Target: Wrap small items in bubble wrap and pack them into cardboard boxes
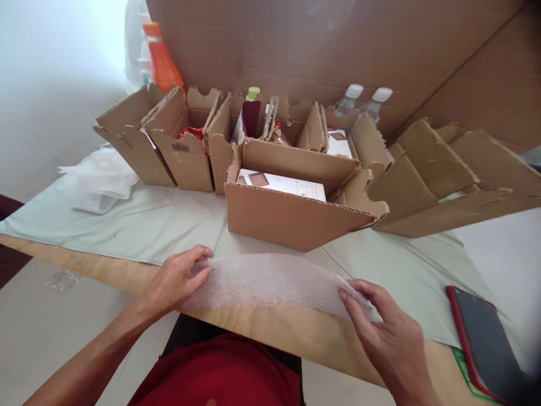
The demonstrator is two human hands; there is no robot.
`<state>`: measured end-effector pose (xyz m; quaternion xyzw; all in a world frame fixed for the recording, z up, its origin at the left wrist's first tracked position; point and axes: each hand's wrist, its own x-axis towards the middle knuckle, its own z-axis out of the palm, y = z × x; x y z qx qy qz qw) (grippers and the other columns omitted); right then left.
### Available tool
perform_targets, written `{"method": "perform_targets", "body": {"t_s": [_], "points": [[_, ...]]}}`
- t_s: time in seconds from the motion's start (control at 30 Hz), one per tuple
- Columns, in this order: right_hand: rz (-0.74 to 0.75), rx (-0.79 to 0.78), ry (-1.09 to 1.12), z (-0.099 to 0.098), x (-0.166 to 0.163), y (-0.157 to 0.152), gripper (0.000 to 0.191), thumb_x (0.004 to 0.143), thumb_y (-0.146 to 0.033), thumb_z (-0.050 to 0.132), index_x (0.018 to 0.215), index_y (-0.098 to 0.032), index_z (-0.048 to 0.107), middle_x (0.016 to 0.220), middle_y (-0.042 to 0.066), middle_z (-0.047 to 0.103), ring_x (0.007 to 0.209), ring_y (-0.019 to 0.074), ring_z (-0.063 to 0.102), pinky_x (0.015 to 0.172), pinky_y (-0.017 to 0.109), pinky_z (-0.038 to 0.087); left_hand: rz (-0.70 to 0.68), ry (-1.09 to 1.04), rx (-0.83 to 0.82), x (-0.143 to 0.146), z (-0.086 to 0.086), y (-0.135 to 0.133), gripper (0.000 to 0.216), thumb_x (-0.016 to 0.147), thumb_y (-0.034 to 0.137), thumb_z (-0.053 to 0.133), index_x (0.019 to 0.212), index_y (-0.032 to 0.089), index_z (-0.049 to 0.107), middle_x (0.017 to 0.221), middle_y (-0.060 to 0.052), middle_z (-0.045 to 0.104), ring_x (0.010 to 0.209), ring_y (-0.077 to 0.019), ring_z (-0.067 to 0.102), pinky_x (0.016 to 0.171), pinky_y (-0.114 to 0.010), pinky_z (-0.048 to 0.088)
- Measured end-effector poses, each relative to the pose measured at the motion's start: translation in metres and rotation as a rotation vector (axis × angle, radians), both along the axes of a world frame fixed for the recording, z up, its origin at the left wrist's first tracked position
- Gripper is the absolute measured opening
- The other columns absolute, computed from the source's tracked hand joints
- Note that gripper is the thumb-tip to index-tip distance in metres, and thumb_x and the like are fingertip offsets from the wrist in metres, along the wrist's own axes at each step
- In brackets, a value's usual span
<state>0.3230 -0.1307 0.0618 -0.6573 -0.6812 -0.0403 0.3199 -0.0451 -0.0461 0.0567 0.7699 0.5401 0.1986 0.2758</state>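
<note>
A strip of clear bubble wrap (270, 282) stretches between my hands over the front edge of the table. My left hand (180, 276) pinches its left end between thumb and fingers. At the opposite end, my right hand (382, 324) grips the wrap, which looks folded over at that side. Just beyond the strip stands an open cardboard box (291, 217) with a white printed box (287, 186) lying inside it.
Behind is a row of open cardboard boxes (192, 166) holding packets and bottles. More cardboard boxes (422, 197) stand at the right. An orange bottle (164, 59) rises at the back left, above crumpled white wrapping (101, 180). A red-cased phone (484, 338) lies at the right edge.
</note>
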Motion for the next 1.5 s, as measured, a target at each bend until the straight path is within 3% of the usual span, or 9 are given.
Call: {"method": "perform_targets", "body": {"t_s": [0.17,0.3,0.47,0.6,0.77,0.9,1.03,1.17,1.5], "points": [[0.403,0.218,-0.022,0.031,-0.064,0.015,0.028,0.093,-0.006,0.061,0.116,-0.02,0.063,0.092,0.005,0.074,0.082,0.0178,0.069,0.081,0.033,0.052,0.141,-0.244,-0.087,-0.031,-0.002,-0.041,0.04,0.092,0.036,0.057,0.128,0.021,0.068,0.07,0.002,0.069,0.061,-0.0147,0.066,0.058,-0.023,0.054],[0.709,0.305,-0.026,0.047,-0.133,0.061,0.031,0.094,-0.002,0.053,0.122,-0.016,0.06,0.095,0.006,0.075,0.087,0.0174,0.067,0.084,0.036,0.049,0.28,-0.401,-0.171,-0.048,-0.013,-0.069,0.034,0.091,0.041,0.063,0.116,0.023,0.079,0.093,-0.005,0.081,0.081,-0.0198,0.075,0.07,-0.025,0.059],[0.754,0.438,-0.172,0.058,-0.198,0.14,0.027,0.099,-0.011,0.054,0.125,-0.012,0.061,0.107,0.01,0.075,0.096,0.0212,0.067,0.084,0.037,0.048,0.3,-0.769,-0.432,-0.054,-0.015,-0.079,0.039,0.082,0.035,0.072,0.118,0.023,0.079,0.108,-0.009,0.081,0.095,-0.0262,0.077,0.081,-0.032,0.062],[0.783,0.289,-0.107,0.05,-0.189,0.141,0.034,0.097,-0.008,0.053,0.13,-0.015,0.06,0.131,0.014,0.068,0.122,0.0254,0.061,0.098,0.041,0.049,0.214,-1.072,-0.576,-0.057,-0.014,-0.073,0.055,0.076,0.024,0.074,0.131,0.026,0.072,0.12,-0.01,0.078,0.107,-0.0259,0.075,0.097,-0.037,0.058],[0.805,-0.208,-0.043,0.016,-0.13,0.089,0.058,0.094,-0.014,0.055,0.149,-0.026,0.044,0.147,0.011,0.059,0.13,0.0268,0.059,0.102,0.048,0.052,0.371,-0.884,-0.514,-0.059,-0.02,-0.066,0.032,0.083,0.031,0.076,0.113,0.021,0.079,0.104,-0.008,0.081,0.09,-0.0211,0.076,0.082,-0.031,0.061],[0.816,-0.404,0.06,-0.01,-0.137,0.063,0.08,0.088,-0.019,0.065,0.159,-0.03,0.03,0.151,0.011,0.055,0.135,0.0293,0.055,0.107,0.052,0.05,0.359,-0.565,-0.199,-0.051,-0.019,-0.061,0.021,0.087,0.033,0.068,0.098,0.02,0.081,0.077,-0.004,0.075,0.067,-0.0158,0.067,0.064,-0.026,0.056],[0.805,-0.389,0.297,-0.024,-0.178,0.062,0.059,0.091,-0.012,0.055,0.148,-0.025,0.047,0.113,0.006,0.075,0.1,0.0228,0.069,0.092,0.042,0.055,0.331,-0.28,0.166,-0.041,-0.01,-0.056,0.019,0.091,0.025,0.061,0.091,0.021,0.08,0.085,-0.004,0.069,0.076,-0.0151,0.063,0.062,-0.023,0.05],[0.61,-0.488,0.408,-0.032,-0.192,0.075,0.048,0.093,-0.021,0.058,0.14,-0.023,0.056,0.085,0.001,0.074,0.079,0.0214,0.069,0.076,0.037,0.056,0.337,-0.245,0.07,-0.038,-0.008,-0.05,0.021,0.093,0.026,0.057,0.084,0.019,0.074,0.076,-0.001,0.068,0.066,-0.0132,0.061,0.058,-0.022,0.045],[0.647,-0.021,0.072,-0.023,-0.174,0.064,0.029,0.096,-0.016,0.057,0.125,-0.02,0.06,0.113,0.012,0.072,0.102,0.0262,0.068,0.084,0.041,0.053,0.44,-0.168,-0.05,-0.042,-0.028,-0.029,0.038,0.089,0.034,0.058,0.123,0.019,0.067,0.072,0.002,0.071,0.063,-0.0162,0.064,0.061,-0.026,0.048]]}}
